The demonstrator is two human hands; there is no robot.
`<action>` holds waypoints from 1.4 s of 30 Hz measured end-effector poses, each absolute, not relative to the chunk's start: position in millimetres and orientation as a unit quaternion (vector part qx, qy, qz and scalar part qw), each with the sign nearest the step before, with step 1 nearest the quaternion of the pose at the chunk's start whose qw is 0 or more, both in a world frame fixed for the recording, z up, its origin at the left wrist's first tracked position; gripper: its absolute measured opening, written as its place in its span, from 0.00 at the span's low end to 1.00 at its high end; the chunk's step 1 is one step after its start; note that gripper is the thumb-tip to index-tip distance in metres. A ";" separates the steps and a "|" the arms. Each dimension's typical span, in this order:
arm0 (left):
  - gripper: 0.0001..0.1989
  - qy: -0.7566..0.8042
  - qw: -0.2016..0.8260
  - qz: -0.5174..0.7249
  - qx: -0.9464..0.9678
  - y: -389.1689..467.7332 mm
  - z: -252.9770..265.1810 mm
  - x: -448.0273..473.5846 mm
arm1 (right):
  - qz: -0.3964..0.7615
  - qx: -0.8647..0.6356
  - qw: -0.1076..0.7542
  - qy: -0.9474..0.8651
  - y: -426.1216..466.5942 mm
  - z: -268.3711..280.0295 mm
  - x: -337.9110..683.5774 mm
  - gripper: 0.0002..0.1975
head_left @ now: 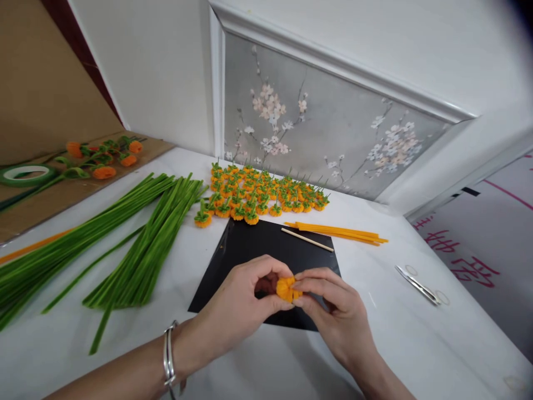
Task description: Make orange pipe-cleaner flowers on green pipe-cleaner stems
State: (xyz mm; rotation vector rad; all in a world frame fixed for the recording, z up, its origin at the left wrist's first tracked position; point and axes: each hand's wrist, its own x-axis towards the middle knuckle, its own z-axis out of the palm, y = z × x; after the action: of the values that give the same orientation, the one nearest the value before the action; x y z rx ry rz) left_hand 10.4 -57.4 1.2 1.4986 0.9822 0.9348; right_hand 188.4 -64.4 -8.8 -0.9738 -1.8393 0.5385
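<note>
Between my two hands is a small orange pumpkin-like piece of fuzzy pipe cleaner, held above a black mat. My left hand pinches it from the left with thumb and fingers. From the right, my right hand presses its thumb and fingertips against the same piece. A pale wooden stick lies across the mat's far right part, beside a bundle of orange pipe cleaners. Behind the mat stand many finished orange pieces with green tops, in close rows.
Green pipe cleaners spread over the left of the white table. Small scissors lie at the right. On cardboard at the back left are green tape and orange-tipped stems. A framed blossom picture borders the table behind.
</note>
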 end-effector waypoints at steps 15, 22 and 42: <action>0.15 0.408 0.525 0.393 0.635 -55.3 5.0 8.5 | 0.295 -0.388 0.484 -0.726 -61.9 -16.1 196.6 0.16; 0.13 0.428 0.492 0.386 0.652 -57.5 3.7 9.3 | 0.236 -0.407 0.476 -0.743 -63.5 -14.2 192.7 0.08; 0.07 0.420 0.643 0.382 0.515 -52.6 7.6 7.8 | 0.141 -0.426 0.499 -0.741 -66.1 -15.3 191.4 0.07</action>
State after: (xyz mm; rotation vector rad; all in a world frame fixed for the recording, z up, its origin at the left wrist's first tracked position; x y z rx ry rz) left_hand 7.8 -52.6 7.6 1.1725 0.9564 0.8701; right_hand 191.4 -66.1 -15.3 -1.0318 -1.7937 0.3421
